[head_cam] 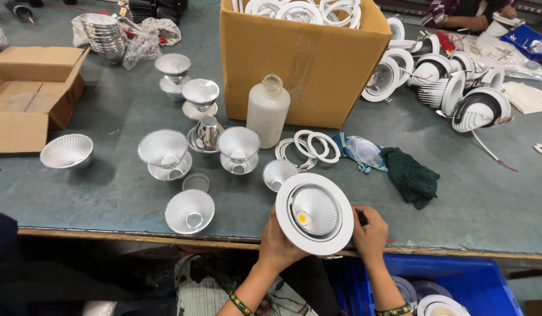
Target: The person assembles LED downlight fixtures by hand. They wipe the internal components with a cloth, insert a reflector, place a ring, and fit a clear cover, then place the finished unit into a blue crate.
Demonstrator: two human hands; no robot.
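Note:
Both hands hold a round white downlight fixture (314, 213) at the table's near edge, its silver reflector and yellow LED chip facing up. My left hand (277, 243) grips it from below on the left. My right hand (369, 233) clasps its right rim. Several loose silver reflector cups (189, 211) lie on the grey-green table (107, 187) just left of the hands, and white plastic rings (309, 146) lie behind the fixture.
A big cardboard box (306, 64) of white rings stands at the back, a frosted plastic bottle (267, 109) before it. Finished white fixtures (458, 93) pile at the right. A dark green cloth (408, 175), small open carton (31, 93), blue bin (458, 287) below. Another person's hands (487, 20) far right.

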